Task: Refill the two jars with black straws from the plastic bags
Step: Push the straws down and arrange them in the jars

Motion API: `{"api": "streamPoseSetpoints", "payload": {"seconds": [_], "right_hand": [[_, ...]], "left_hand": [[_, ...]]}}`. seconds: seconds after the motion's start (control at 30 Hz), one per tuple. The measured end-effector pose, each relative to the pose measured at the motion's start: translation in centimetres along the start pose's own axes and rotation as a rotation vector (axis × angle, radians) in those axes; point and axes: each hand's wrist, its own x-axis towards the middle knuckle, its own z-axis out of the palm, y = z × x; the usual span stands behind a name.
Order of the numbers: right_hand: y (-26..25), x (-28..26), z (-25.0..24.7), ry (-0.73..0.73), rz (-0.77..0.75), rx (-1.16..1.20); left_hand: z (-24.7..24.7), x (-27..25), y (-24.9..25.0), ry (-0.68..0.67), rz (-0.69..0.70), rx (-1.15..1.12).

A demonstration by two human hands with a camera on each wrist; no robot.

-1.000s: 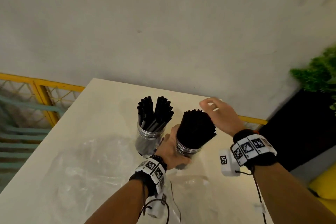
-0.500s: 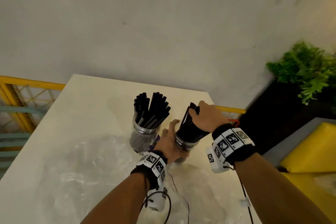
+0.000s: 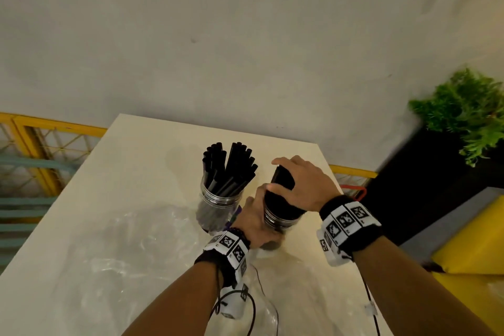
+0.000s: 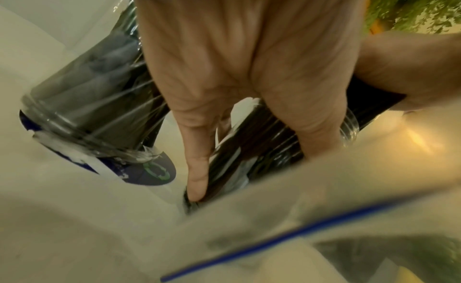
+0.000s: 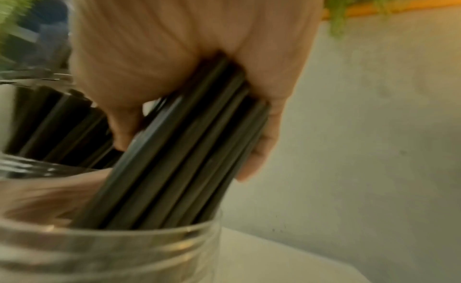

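The head camera looks steeply down from near; both wrist cameras sit close, sharing the clear straw-filled glass jar (image 3: 281, 219) (image 4: 349, 127) (image 5: 124, 247).

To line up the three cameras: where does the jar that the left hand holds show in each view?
Head: jar at centre, right of the other jar.
Left wrist: centre right, behind the left hand.
Right wrist: bottom left, rim up close.
Shared landmark: the black straws gripped by the right hand.

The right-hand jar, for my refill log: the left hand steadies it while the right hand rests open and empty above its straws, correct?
Not quite. The left hand steadies that jar, but the right hand grips its straws, as the right wrist view shows.
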Motion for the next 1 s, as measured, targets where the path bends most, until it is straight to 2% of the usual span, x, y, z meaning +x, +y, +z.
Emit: {"api": "streamPoseSetpoints", "payload": {"seconds": [0.17,0.3,0.4,0.43,0.5,0.57,0.6,0.67,0.73,0.77,0.83,0.87,0.93,1.0], "right_hand": [[1.5,1.1,-0.2,0.278,-0.034,0.042],[2.1,0.6,-1.1,0.079,0.132,0.092],[2.3,0.1,-3.0,0.238,0.195,0.235],[2.2,-0.4,-3.2,0.25,0.188,0.271],[1.4,-1.5,-3.0,0.146,0.165,0.277],[0.1,-2.3,-1.3,0.035,0.115,0.195],[-0.5,-2.4,-0.2,0.031,0.082,0.132],[-0.7,-2.0,1.5,0.168,0.038,0.007],[-0.3,-1.5,1.8,0.332,-0.039,0.005],[0.4,-1.3,1.7,0.355,-0.125,0.042],[2.2,-1.0,1.1,0.276,-0.285,0.154],[3.1,-1.1,0.5,0.227,-0.317,0.214],[4.1,-1.5,-1.1,0.178,-0.276,0.383],[3.8,-1.8,-2.4,0.234,-0.167,0.56]], "left_hand": [[0.2,0.2,-0.4,0.004,0.001,-0.009],[0.3,0.5,-0.3,-0.023,-0.005,0.005],[0.3,0.4,-0.3,-0.017,-0.001,0.0],[0.3,0.4,-0.3,-0.017,-0.002,-0.001],[0.4,0.5,-0.2,-0.017,-0.009,0.005],[0.5,0.3,-0.2,-0.007,-0.021,-0.001],[0.6,0.2,-0.3,-0.002,-0.026,-0.017],[0.6,0.2,-0.3,-0.004,-0.033,-0.025],[0.4,0.2,-0.2,-0.014,-0.022,-0.002],[0.3,0.3,-0.2,-0.018,-0.008,-0.002],[0.2,0.2,-0.2,-0.022,0.001,0.007],[0.2,0.2,-0.2,-0.028,0.001,0.006],[0.2,0.3,-0.3,-0.035,-0.005,0.004],[0.2,0.3,-0.2,-0.038,-0.014,0.0]]}}
